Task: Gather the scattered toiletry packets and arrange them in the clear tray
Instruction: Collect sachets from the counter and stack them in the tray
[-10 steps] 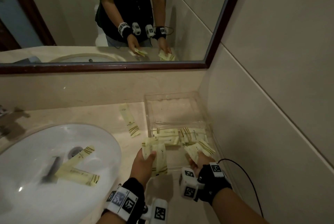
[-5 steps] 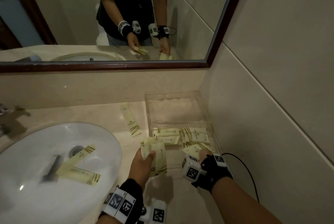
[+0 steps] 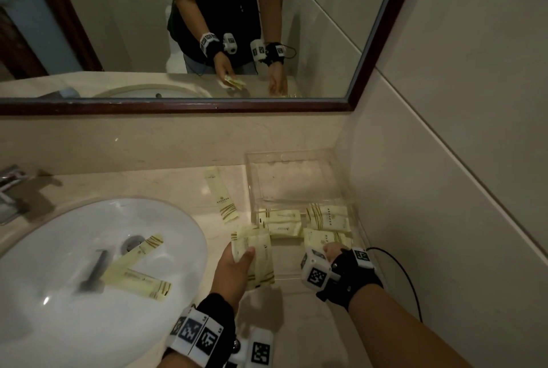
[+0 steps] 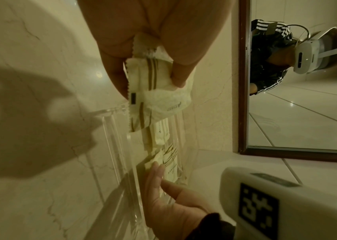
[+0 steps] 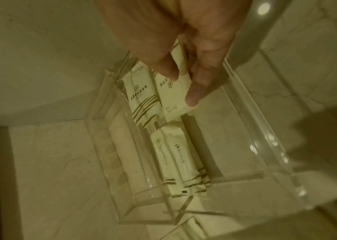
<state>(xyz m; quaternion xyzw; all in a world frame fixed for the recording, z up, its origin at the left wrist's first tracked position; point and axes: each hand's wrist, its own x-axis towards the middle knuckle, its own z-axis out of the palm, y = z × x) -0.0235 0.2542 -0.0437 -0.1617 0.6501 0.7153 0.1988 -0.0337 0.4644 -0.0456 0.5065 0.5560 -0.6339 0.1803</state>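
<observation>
The clear tray (image 3: 344,177) stands on the counter against the right wall. Three cream packets lie across its near half: one at the left (image 3: 281,223), one at the back right (image 3: 327,215) and one at the front right (image 3: 324,238). My right hand (image 3: 333,249) reaches into the tray and pinches that front right packet (image 5: 175,104) between thumb and fingers (image 5: 193,95). Just left of the tray, my left hand (image 3: 237,261) grips a bunch of packets (image 3: 258,261), also visible in the left wrist view (image 4: 163,100). A long packet (image 3: 221,194) lies on the counter.
Two long packets (image 3: 143,247) (image 3: 136,280) lie crossed in the white sink (image 3: 74,323) near the drain. A faucet (image 3: 9,186) sits at far left. The mirror (image 3: 207,26) runs along the back, and the tiled wall (image 3: 444,189) closes the right side. A black cable (image 3: 412,281) trails behind my right wrist.
My right hand has lowered its packet into the tray's front right, next to the others. The left hand has stayed beside the tray with its bunch.
</observation>
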